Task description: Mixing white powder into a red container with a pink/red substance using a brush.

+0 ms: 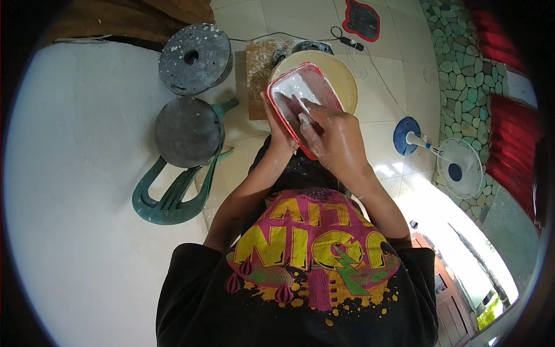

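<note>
My left hand [278, 132] grips a red-rimmed rectangular container [309, 81] from its left side, holding it tilted above a round cream basin or tray [347, 87]. The container is coated inside with wet white material. My right hand [330, 130] is over and partly inside the container, its fingers bent; a thin pale shape shows by them, but I cannot make out whether it is a tool. Both hands and forearms carry white smears. Behind the basin, a wooden board [256, 87] with white splatters lies under dark objects that are partly hidden.
A green plastic chair [159, 205] at the left bears a dark disc [186, 130], with a speckled disc [208, 58] beyond it. A standing fan [407, 136], a cord, a power strip [351, 43] and a red-edged dark mat [361, 20] are on the tiles. A pebbled strip borders the right.
</note>
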Tool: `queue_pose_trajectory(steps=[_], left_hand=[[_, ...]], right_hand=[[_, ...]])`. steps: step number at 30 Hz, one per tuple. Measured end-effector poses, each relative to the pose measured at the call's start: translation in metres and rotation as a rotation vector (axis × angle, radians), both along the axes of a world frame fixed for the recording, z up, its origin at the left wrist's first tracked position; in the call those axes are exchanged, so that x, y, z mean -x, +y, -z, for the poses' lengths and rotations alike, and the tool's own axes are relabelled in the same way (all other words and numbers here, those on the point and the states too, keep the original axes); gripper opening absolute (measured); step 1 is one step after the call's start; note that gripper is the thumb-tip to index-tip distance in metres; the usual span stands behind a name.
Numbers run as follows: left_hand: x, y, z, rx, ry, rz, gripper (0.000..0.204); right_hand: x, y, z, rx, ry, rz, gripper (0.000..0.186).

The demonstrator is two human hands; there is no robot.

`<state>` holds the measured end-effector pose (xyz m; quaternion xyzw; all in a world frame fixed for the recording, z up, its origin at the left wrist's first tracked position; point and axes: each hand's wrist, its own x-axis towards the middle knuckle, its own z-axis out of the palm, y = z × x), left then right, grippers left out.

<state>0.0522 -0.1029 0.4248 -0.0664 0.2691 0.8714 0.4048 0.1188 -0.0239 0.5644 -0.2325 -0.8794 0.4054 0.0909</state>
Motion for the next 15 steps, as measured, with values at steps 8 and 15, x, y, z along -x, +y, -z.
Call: queue_pose_trajectory(steps=[8, 15], left_hand=[[0.002, 0.003, -0.008, 0.096, -0.122, -0.022, 0.071], [0.003, -0.004, 0.002, 0.279, -0.118, 0.025, 0.072]], right_hand=[[0.000, -0.002, 0.006, -0.105, -0.017, -0.005, 0.021], [0.000, -0.006, 0.007, -0.014, -0.005, -0.028, 0.024]])
